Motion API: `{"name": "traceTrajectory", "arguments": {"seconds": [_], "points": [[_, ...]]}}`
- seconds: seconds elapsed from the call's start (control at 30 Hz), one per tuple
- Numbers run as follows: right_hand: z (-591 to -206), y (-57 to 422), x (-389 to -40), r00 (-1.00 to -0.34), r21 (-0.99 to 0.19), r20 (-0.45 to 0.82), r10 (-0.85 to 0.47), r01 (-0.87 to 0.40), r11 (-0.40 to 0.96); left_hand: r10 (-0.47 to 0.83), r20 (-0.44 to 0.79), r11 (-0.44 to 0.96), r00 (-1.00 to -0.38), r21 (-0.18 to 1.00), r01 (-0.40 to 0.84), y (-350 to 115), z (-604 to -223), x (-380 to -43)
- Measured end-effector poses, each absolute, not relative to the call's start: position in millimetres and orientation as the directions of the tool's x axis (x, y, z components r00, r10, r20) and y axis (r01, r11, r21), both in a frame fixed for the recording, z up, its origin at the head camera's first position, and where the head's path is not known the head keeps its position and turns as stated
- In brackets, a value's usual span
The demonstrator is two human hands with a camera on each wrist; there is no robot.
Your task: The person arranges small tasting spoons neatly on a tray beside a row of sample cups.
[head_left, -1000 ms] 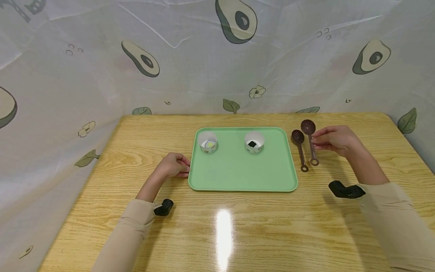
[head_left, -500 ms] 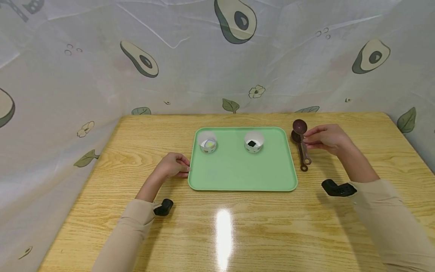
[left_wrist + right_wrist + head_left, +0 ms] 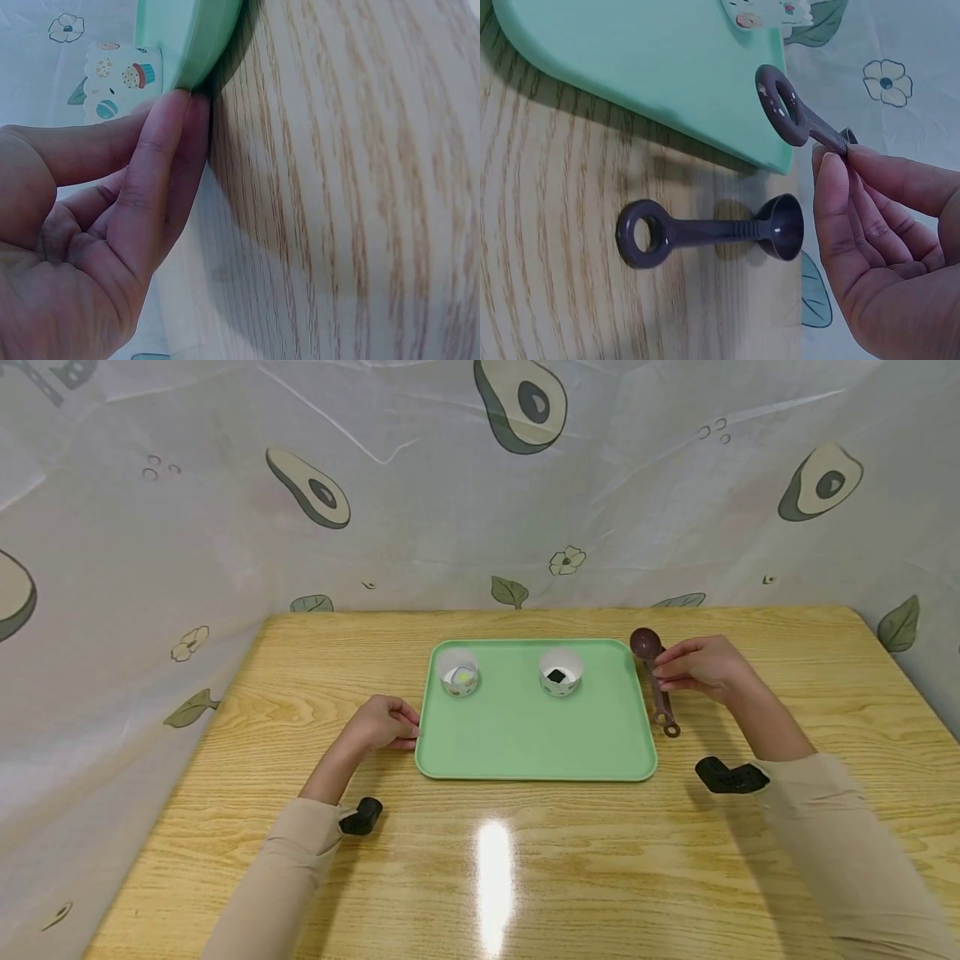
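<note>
My right hand pinches a dark brown measuring spoon by its handle. The spoon is held up over the right edge of the green tray, bowl pointing away from me. Beneath it, in the right wrist view, a second brown measuring spoon lies on the table beside the tray; in the head view the held one partly covers it. At the tray's left rim, my left hand grips the edge between thumb and fingers. Two white patterned cups stand on the tray's far half.
The left cup has something pale with a yellow spot inside; the right cup has a small black shape inside. Behind the wooden table hangs a pale avocado-print cloth. A shiny light reflection lies on the near tabletop.
My right hand has lifted the farther right spoon and carried it left, past the other spoon, to the tray's right edge. My left hand and the tray have stayed put.
</note>
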State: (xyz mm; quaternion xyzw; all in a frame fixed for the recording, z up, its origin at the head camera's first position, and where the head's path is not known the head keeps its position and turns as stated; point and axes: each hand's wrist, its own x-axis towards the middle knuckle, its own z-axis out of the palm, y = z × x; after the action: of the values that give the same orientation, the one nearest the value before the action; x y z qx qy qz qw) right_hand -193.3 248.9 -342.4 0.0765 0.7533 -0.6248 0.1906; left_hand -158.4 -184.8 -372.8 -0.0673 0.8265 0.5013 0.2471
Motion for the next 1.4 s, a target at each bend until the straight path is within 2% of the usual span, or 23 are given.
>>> {"name": "traceTrajectory", "arguments": {"seconds": [0.7, 1.13, 1.4], "points": [[-348.4, 230.0, -196.6, -0.909, -0.912, -0.393, -0.136, 0.366, 0.185, 0.134, -0.49, 0.489, -0.862, 0.789, -0.372, -183.9, -370.4, -158.5], [-357.1, 213.0, -196.6, -0.9, -0.889, -0.419, -0.123, 0.378, 0.259, 0.127, -0.488, 0.491, -0.864, 0.788, -0.372, -184.5, -370.6, -158.5], [-364.8, 206.1, -197.5, -0.898, -0.889, -0.424, -0.115, 0.389, 0.241, 0.128, -0.489, 0.497, -0.863, 0.784, -0.371, -184.8, -372.1, -159.7]]}}
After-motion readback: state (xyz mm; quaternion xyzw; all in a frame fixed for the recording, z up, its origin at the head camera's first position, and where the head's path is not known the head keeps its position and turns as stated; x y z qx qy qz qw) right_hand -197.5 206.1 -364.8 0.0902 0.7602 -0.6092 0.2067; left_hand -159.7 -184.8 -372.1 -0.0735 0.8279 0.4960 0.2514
